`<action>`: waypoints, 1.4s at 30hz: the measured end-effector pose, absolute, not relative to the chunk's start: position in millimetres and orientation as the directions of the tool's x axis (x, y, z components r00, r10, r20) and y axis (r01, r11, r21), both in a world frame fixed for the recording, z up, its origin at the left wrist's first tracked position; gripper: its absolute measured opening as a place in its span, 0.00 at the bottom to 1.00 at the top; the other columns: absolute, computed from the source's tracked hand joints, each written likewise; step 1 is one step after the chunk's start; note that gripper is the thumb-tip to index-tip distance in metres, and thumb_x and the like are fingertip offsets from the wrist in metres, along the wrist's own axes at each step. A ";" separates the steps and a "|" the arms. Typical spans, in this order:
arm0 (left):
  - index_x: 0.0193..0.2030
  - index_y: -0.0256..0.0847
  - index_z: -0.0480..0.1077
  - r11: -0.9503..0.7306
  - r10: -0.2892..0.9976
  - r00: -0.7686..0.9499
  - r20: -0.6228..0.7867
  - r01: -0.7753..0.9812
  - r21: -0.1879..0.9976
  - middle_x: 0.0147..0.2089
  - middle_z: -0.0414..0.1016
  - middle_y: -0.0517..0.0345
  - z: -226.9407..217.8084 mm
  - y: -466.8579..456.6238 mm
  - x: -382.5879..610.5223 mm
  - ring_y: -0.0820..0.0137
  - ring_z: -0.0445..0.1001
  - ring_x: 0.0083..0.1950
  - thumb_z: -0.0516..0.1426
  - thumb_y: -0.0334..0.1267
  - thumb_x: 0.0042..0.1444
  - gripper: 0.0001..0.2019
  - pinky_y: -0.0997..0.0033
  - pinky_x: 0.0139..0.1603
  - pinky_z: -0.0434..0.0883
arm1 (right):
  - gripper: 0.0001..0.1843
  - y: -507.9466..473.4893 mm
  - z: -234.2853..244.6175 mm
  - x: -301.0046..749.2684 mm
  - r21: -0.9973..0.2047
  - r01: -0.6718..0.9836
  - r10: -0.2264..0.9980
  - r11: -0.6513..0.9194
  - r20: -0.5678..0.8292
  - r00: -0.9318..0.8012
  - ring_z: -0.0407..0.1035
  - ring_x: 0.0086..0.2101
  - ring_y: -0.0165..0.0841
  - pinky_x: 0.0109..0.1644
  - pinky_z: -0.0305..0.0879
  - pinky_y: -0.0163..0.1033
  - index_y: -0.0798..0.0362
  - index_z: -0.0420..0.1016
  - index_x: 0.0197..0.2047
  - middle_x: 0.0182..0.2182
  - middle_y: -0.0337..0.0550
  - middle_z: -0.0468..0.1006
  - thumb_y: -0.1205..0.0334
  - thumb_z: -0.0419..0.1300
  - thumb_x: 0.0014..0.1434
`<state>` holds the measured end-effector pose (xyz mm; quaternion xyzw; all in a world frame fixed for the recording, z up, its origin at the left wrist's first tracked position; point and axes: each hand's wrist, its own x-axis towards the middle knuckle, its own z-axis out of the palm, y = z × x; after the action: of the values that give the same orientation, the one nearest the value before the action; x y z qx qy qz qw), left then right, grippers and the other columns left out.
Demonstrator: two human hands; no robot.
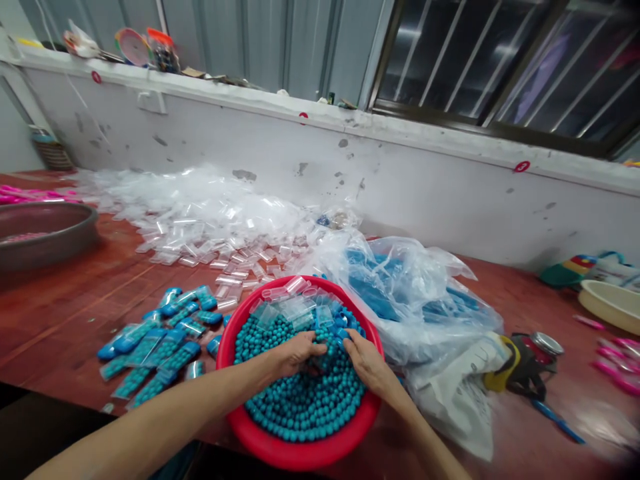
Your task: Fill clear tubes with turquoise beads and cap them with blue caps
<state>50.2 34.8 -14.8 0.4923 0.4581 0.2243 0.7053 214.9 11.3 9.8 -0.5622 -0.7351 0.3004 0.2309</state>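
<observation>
A red basin (295,457) holds turquoise beads (295,417) laid in coiled strands. Clear plastic sleeves (295,307) and small blue plastic pieces (344,315) lie on top of them at the far side. Over the basin's middle, my left hand (301,352) is closed on a clear sleeve with turquoise beads (326,333) in it. My right hand (367,363) pinches a small blue cap (343,335) just to the right of that sleeve. Left of the basin lie several filled bead packets (165,347) with blue ends.
Many loose clear sleeves (200,213) are heaped along the wall. A plastic bag of blue pieces (400,287) stands beyond the basin on the right, near a dark-and-yellow tool (520,367) and a blue pen (557,421). A grey basin (50,250) sits at the left.
</observation>
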 end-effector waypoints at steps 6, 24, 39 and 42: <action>0.35 0.37 0.64 0.423 0.815 0.447 -0.369 -0.022 0.906 0.25 0.67 0.64 -0.9 28.4 38.9 0.76 0.66 0.25 0.59 0.41 0.39 0.16 0.75 0.27 0.60 | 0.21 11.1 4.7 214.4 -0.811 0.573 0.969 0.121 -0.027 -0.244 0.68 0.25 0.31 0.27 0.63 0.34 0.56 0.60 0.54 0.25 0.39 0.71 0.65 0.45 0.57; 0.44 0.39 0.59 0.321 0.889 0.369 -0.271 -0.081 0.944 0.23 0.62 0.68 9.4 -16.1 37.4 0.80 0.62 0.16 0.56 0.43 0.44 0.20 0.82 0.13 0.56 | 0.17 -12.6 32.8 192.0 -0.692 0.573 0.869 0.439 0.165 -0.466 0.67 0.29 0.31 0.35 0.62 0.34 0.53 0.73 0.37 0.27 0.40 0.73 0.63 0.43 0.61; 0.46 0.37 0.59 0.229 0.937 0.281 -0.210 -0.036 0.973 0.26 0.62 0.66 5.0 -15.2 39.3 0.83 0.56 0.16 0.51 0.38 0.48 0.17 0.83 0.12 0.58 | 0.15 -7.1 9.0 191.3 -0.970 0.232 0.904 0.071 -0.035 -0.425 0.55 0.17 0.23 0.20 0.53 0.29 0.51 0.74 0.40 0.21 0.35 0.64 0.59 0.49 0.56; 0.47 0.38 0.57 0.222 0.942 0.263 -0.208 -0.023 0.975 0.27 0.63 0.66 5.8 -15.9 38.4 0.82 0.56 0.16 0.51 0.38 0.49 0.17 0.83 0.12 0.58 | 0.14 -5.3 8.0 190.3 -0.981 0.189 0.906 0.034 -0.050 -0.421 0.55 0.16 0.22 0.20 0.54 0.29 0.52 0.74 0.41 0.21 0.34 0.64 0.60 0.50 0.56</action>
<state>38.4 -15.9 5.8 0.4902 0.4687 0.3856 0.6256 190.3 -5.3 8.0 -0.4273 -0.6406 0.5480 0.3267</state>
